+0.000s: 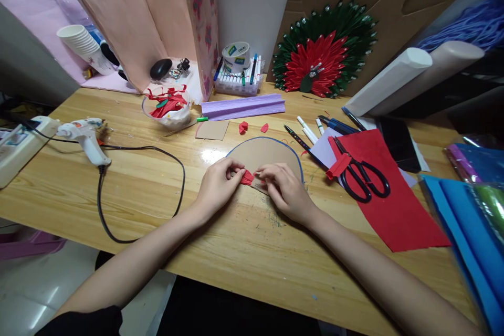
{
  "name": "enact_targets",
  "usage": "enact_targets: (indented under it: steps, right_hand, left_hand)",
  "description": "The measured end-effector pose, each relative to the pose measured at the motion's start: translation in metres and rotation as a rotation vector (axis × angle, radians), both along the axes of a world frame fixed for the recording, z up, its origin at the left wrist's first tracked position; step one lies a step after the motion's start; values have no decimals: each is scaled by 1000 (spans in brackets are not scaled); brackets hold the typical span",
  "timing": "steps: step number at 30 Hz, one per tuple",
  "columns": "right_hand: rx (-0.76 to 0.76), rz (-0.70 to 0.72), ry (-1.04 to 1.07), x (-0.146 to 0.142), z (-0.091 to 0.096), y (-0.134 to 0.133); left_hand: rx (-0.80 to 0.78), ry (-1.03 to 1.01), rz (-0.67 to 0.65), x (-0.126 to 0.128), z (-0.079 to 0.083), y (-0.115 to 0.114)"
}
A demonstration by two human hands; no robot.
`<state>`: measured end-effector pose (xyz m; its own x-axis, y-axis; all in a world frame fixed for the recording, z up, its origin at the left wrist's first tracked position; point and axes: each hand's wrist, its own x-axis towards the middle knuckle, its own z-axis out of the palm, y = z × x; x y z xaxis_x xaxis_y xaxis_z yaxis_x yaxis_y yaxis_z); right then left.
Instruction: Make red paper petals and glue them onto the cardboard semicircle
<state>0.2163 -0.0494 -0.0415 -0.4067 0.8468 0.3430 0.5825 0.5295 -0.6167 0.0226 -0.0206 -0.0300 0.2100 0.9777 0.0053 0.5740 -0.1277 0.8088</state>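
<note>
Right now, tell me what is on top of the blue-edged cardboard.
Red paper shows over the blue-edged cardboard, held by the left hand, with the right hand close beside it. Whatever lies directly beneath the hands is covered and cannot be seen.

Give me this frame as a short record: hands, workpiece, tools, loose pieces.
left hand: pinches a small crinkled red paper piece
right hand: fingertips near the piece's right end; contact unclear
workpiece: flat brown cardboard with a curved blue edge, beneath the hands
tools: black-handled scissors on a red paper sheet; white plastic glue gun at left
loose pieces: two red paper scraps beyond the cardboard
</note>
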Motion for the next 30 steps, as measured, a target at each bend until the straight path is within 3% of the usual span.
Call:
enact_targets:
  steps: [5, 10, 23, 30]
  right_hand:
    - [-20, 105, -44, -1, -4, 1]
    - [-11, 106, -54, -2, -3, 1]
    - [4, 113, -72, -2, -3, 1]
    - [34, 2, -24, -2, -3, 2]
  left_hand:
    - [18, 36, -2, -1, 2, 1]
    - [48, 153, -14, -2, 5, 1]
    - [65, 213, -18, -2, 6, 2]
    - [154, 196, -10, -13, 7, 13]
